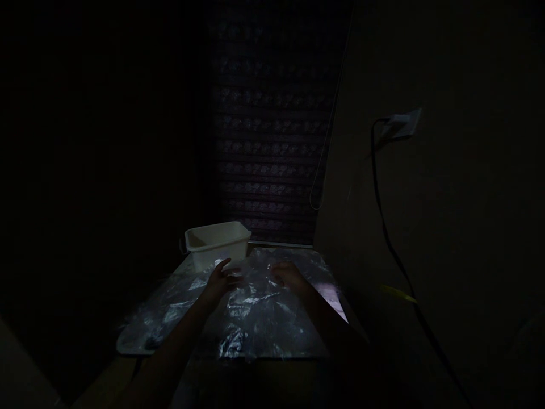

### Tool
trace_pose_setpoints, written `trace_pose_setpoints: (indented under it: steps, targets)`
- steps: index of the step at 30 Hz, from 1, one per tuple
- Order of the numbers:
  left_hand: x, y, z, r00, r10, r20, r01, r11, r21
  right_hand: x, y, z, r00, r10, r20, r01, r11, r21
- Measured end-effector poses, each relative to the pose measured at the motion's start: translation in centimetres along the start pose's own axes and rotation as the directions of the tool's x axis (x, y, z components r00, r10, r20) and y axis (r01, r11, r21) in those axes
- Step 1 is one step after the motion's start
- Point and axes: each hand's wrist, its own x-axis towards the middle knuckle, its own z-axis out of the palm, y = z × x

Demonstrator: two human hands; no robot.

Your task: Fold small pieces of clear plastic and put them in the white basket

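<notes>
Clear, crinkled plastic sheeting (255, 309) is spread over a table and catches the dim light. Over its left part is my left hand (222, 279), fingers spread apart with nothing visible in them. My right hand (289, 274) is at the sheeting's far right part, its fingers bent downward and the tips against or just above the plastic. Whether those fingers pinch the plastic is too dark to make out. Just beyond my left hand stands a white rectangular tub (219, 250), with a dark handle at its left side.
A patterned blind (268, 159) with a looped cord (317, 205) hangs behind the table (128, 343). On the right wall, a black cable (383, 221) runs down from a socket (400, 125), with a yellow tag (398, 293) on it. The room is very dark.
</notes>
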Motion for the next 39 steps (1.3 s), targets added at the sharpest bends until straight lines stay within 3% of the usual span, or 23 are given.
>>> trace_pose_setpoints:
  steps: [10, 17, 24, 26, 32, 35, 39]
  targets:
    - [0.2, 0.7, -0.6, 0.982, 0.158, -0.102, -0.164, 0.985, -0.052, -0.3, -0.3, -0.1, 0.997, -0.058, -0.052, 0.059, 0.998, 0.025]
    - [0.2, 0.6, -0.5, 0.987, 0.137, -0.087, -0.141, 0.989, -0.039, -0.3, -0.1, -0.1, 1.0, 0.016, -0.019, -0.017, 1.0, -0.021]
    - [-0.1, 0.9, 0.0, 0.99, 0.118, -0.072, -0.119, 0.993, -0.015, -0.2, 0.2, 0.0, 0.995, 0.018, 0.098, -0.018, 1.0, -0.005]
    - [-0.2, 1.2, 0.0, 0.987, 0.124, -0.098, -0.125, 0.992, 0.005, -0.2, 0.1, 0.1, 0.997, -0.01, 0.073, 0.012, 1.0, -0.018]
    - [-0.7, 1.8, -0.3, 0.977, 0.16, -0.143, -0.151, 0.986, 0.071, 0.2, -0.5, -0.2, 0.98, -0.134, -0.147, 0.142, 0.989, 0.05]
    - [-0.9, 1.9, -0.3, 0.982, 0.114, -0.15, -0.093, 0.986, 0.14, 0.1, -0.6, -0.6, 0.977, -0.134, -0.165, 0.143, 0.989, 0.047]
    - [-0.7, 1.5, -0.2, 0.987, -0.038, -0.155, 0.084, 0.949, 0.302, 0.1, -0.3, -1.0, 0.989, -0.086, -0.119, 0.089, 0.996, 0.023]
